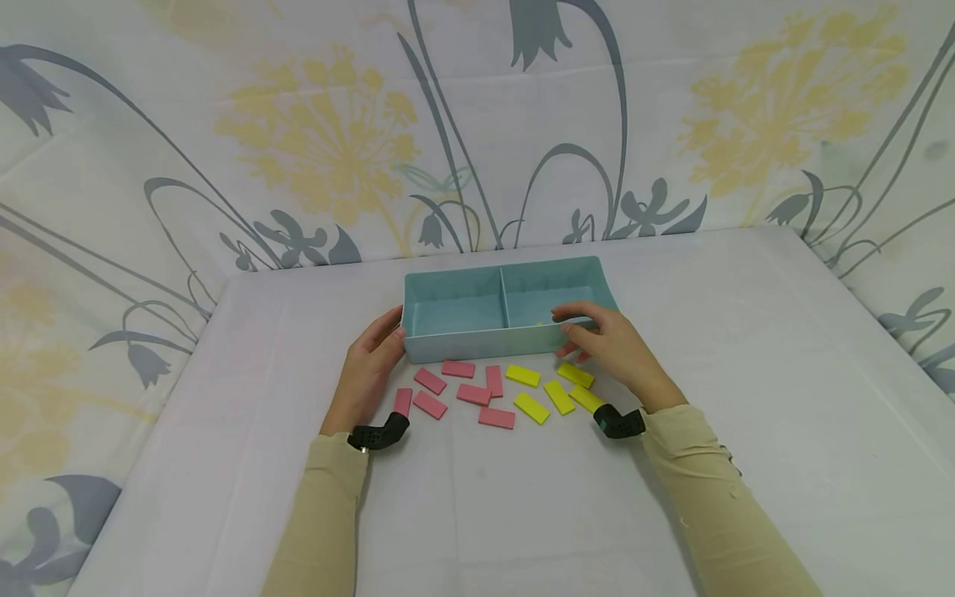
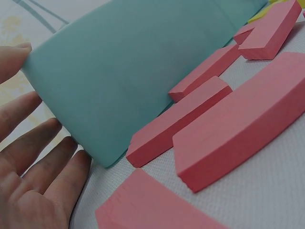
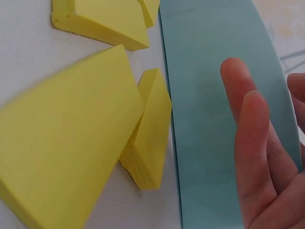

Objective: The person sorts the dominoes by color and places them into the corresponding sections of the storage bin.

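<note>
A light blue box (image 1: 477, 342) with two compartments stands in front of both hands. My left hand (image 1: 366, 369) touches its left end with spread, fairly straight fingers, also seen in the left wrist view. My right hand (image 1: 608, 344) hovers at the right front of the box, thumb and forefinger over the rim and other fingers before the front wall; nothing shows between them. Pink blocks (image 1: 473, 395) lie scattered before the left half, yellow blocks (image 1: 531, 408) before the right. A small yellow bit (image 1: 540, 323) shows inside the right compartment, mostly hidden by the front wall.
A white cloth (image 1: 477, 514) covers the table. Behind and beside it hangs flower-patterned fabric (image 1: 477, 124). Black wrist cameras sit on both wrists, the left one (image 1: 379, 433) close to a pink block and the right one (image 1: 621, 421) close to a yellow block.
</note>
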`<state>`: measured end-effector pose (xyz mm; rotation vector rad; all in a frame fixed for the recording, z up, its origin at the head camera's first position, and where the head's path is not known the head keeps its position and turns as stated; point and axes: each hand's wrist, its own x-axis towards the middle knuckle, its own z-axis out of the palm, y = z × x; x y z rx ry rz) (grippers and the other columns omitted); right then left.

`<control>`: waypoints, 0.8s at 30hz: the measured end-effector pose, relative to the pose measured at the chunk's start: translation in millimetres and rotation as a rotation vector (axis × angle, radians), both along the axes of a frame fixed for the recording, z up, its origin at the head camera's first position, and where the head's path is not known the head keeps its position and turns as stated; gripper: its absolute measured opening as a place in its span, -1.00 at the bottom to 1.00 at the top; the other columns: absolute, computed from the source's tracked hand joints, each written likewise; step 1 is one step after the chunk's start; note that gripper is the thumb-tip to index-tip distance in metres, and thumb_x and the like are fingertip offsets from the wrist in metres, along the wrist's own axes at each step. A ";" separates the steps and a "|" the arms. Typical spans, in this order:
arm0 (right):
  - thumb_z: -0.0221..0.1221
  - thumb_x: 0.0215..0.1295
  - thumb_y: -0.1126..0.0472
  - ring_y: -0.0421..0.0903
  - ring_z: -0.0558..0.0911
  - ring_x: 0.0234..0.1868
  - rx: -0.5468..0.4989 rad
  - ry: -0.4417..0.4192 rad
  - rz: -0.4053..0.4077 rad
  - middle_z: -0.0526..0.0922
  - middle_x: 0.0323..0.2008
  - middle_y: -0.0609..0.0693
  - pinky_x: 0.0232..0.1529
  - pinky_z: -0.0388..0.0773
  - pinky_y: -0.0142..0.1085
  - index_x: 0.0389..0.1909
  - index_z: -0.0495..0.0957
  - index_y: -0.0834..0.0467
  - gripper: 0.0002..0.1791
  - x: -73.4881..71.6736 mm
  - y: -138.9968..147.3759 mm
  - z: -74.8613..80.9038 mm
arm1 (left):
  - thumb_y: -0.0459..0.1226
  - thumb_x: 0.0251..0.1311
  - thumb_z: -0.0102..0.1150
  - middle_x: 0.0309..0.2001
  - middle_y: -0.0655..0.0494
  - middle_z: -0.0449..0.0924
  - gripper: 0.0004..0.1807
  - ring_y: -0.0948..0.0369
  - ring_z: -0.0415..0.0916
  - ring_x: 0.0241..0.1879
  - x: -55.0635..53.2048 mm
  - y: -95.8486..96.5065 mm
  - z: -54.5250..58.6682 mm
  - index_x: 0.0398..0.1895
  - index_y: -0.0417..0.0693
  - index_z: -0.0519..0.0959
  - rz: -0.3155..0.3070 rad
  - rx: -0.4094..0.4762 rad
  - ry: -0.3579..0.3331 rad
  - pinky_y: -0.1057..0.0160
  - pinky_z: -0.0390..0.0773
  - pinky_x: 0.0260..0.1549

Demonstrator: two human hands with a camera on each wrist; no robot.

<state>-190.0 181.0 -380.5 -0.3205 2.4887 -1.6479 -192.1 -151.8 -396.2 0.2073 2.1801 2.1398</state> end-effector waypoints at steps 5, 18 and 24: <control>0.02 0.29 0.07 -0.03 0.62 -0.31 -0.015 -0.002 0.028 0.46 0.04 0.01 -0.32 0.56 -0.22 0.09 0.39 0.11 -0.61 -1.3 3.8 -0.9 | -0.16 0.26 -0.04 0.31 0.01 0.11 -0.45 0.10 0.09 0.27 -0.3 0.2 -0.6 0.30 -0.07 0.17 -0.001 0.005 0.010 0.18 0.22 0.14; 0.02 0.28 0.01 0.00 0.59 -0.16 -0.187 -0.027 0.092 0.52 -0.03 0.02 -0.13 0.48 -0.07 0.06 0.42 0.02 -0.63 0.4 26.6 9.5 | -0.17 0.27 -0.05 0.30 0.01 0.12 -0.46 0.10 0.10 0.26 -2.1 -1.1 -3.8 0.30 -0.04 0.18 -0.001 0.015 0.007 0.21 0.23 0.13; 0.02 0.28 0.01 0.00 0.57 -0.12 -0.157 -0.059 0.146 0.56 -0.10 0.08 -0.12 0.48 -0.10 0.00 0.45 0.17 -0.61 0.5 36.6 12.8 | -0.14 0.25 -0.02 0.29 0.11 0.16 -0.50 0.19 0.15 0.24 -9.7 -4.1 -17.0 0.27 0.10 0.24 0.019 0.002 0.006 0.33 0.30 0.06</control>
